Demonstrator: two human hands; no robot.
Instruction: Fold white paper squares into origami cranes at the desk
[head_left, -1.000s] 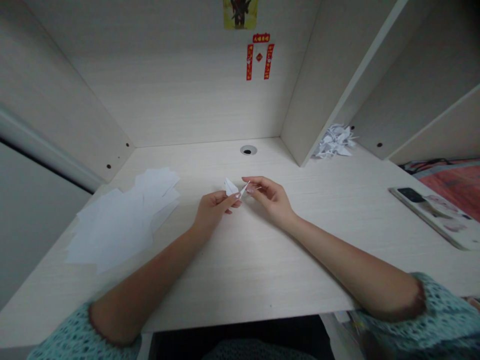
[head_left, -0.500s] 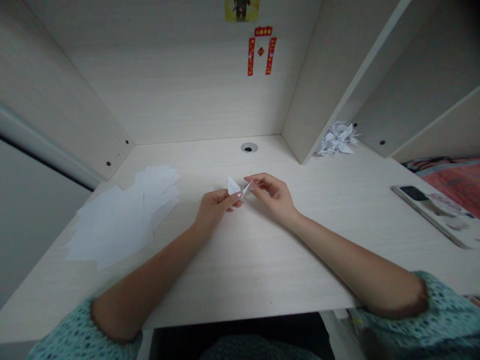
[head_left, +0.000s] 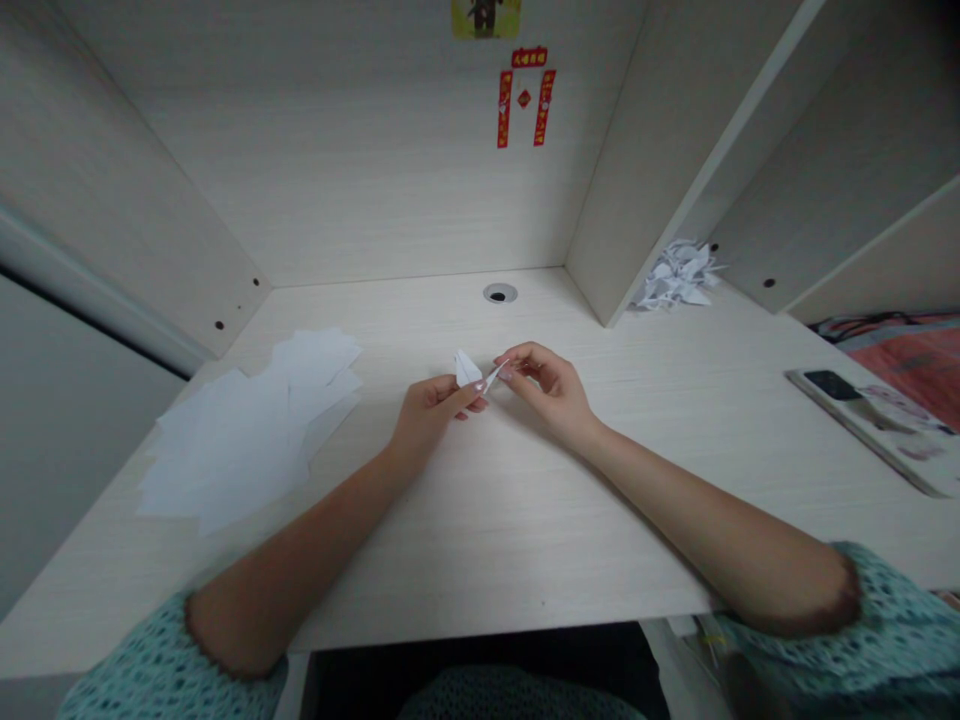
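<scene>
Between my hands, over the middle of the desk, is a small folded white paper crane [head_left: 466, 368]. My left hand [head_left: 433, 405] pinches its body, thumb on top and fingers beneath. A thin pointed part of the paper sticks out to the right, and the thumb and forefinger of my right hand [head_left: 547, 385] are closed on its tip. My fingers cover part of the folds.
Loose white paper sheets [head_left: 232, 440] overlap at the left on the desk [head_left: 450, 540]. A heap of folded white paper pieces [head_left: 679, 275] lies behind the upright divider [head_left: 622, 200]. At the right are a phone [head_left: 874, 425] and a red cloth [head_left: 911, 355].
The right fingertips have shifted very slightly along the thin paper point. Both hands keep their hold, and the whole view has moved a little.
</scene>
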